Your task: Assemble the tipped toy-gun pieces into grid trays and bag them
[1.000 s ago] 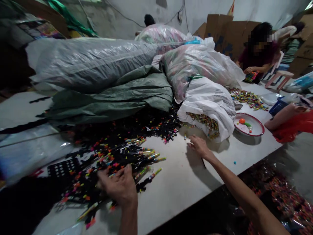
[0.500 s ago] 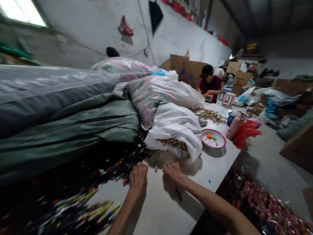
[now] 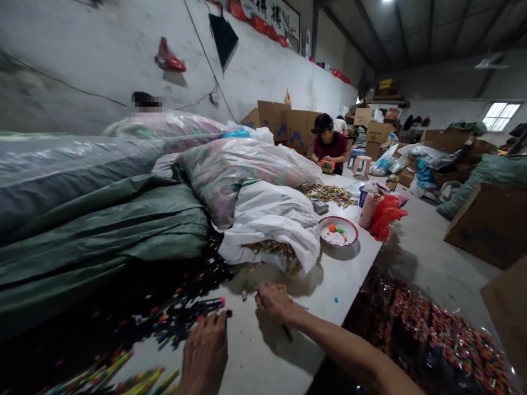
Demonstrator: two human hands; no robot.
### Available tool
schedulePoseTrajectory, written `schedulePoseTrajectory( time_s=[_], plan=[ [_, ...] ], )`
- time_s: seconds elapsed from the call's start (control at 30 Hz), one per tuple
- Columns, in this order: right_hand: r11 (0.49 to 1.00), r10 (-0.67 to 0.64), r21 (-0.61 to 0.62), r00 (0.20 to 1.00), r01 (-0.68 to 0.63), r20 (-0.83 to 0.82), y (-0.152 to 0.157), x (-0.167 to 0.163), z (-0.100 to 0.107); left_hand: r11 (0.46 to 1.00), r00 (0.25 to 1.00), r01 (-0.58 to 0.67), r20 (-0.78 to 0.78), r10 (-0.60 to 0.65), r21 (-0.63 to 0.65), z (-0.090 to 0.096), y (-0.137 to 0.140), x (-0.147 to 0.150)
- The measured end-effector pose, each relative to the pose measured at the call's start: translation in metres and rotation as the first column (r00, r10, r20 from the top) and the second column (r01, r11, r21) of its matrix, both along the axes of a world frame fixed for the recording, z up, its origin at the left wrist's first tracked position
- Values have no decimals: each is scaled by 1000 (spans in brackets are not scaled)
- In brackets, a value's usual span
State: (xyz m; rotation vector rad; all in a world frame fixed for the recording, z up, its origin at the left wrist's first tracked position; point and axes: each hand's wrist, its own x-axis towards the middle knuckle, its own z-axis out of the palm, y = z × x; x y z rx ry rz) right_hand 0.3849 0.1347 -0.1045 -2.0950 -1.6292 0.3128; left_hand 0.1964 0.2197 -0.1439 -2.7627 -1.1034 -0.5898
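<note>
My left hand (image 3: 206,345) is low on the white table (image 3: 247,365), at the edge of a pile of small black pieces (image 3: 173,323). Its fingers are curled together, and a small black bit (image 3: 229,314) shows at the fingertips; what they grip is unclear. A dark stick with a pink tip (image 3: 223,301) lies just beyond them. My right hand (image 3: 274,300) is closed in front of the white sack's mouth, holding something too hidden to name. A thin dark stick (image 3: 287,332) shows beneath that wrist. One small colourful piece (image 3: 244,295) lies between the hands.
An open white sack (image 3: 272,219) spills small colourful pieces (image 3: 275,252). Beyond are a red-rimmed bowl (image 3: 338,230), a pink cup (image 3: 369,210) and a red bag (image 3: 387,216). Green sacking (image 3: 102,236) fills the left; colourful sticks (image 3: 144,381) lie nearest me. A co-worker (image 3: 330,144) sits far off.
My view has turned right and up. My left hand has drawn back towards me, to the black pieces. My right hand stays near the sack's mouth, its fingers more curled.
</note>
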Motion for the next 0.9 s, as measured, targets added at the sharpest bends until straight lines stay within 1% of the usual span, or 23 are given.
schedulePoseTrajectory(
  time_s=[0.1,0.17,0.2,0.23,0.27,0.33,0.37,0.4,0.43,0.47,0.57,0.67,0.77,0.9],
  plan=[
    [999,50,18,989,-48,-141,-10,-5,2,999,997,-26,-70,29,39,-1,-8,0],
    [994,112,22,967,-110,-228,-16,-5,0,998,996,-46,-77,43,-36,5,-17,1],
    [989,147,23,951,-146,-271,-19,-4,-1,995,997,-30,-73,23,-93,9,-22,2],
    [983,183,34,926,-182,-330,-21,-3,-3,987,998,-39,-62,29,-154,14,-28,2],
    [975,218,59,882,-213,-418,-24,-3,-4,983,997,-37,-75,23,-181,20,-34,2],
    [960,275,129,748,-248,-605,-31,-3,-2,972,997,-21,-79,3,-233,32,-48,2],
    [952,301,163,679,-261,-670,-35,-4,1,968,997,2,-79,-22,-252,37,-56,2],
    [943,326,190,633,-274,-702,-39,-5,4,962,996,29,-75,-51,-270,42,-63,1],
    [933,353,211,620,-292,-701,-44,-7,9,957,994,58,-69,-80,-285,47,-70,0],
    [924,377,227,627,-309,-682,-48,-8,13,952,992,82,-63,-105,-296,50,-77,-2],
    [903,428,241,686,-356,-588,-55,-11,22,945,989,116,-50,-137,-306,57,-90,-6],
    [880,472,214,727,-425,-499,-58,-10,25,945,986,134,-52,-156,-297,60,-95,-9],
    [857,513,200,741,-476,-434,-59,-9,25,942,980,153,-80,-184,-298,61,-97,-11],
    [838,545,218,756,-500,-363,-64,-14,27,920,973,167,-90,-211,-355,62,-99,-19]
  ],
)
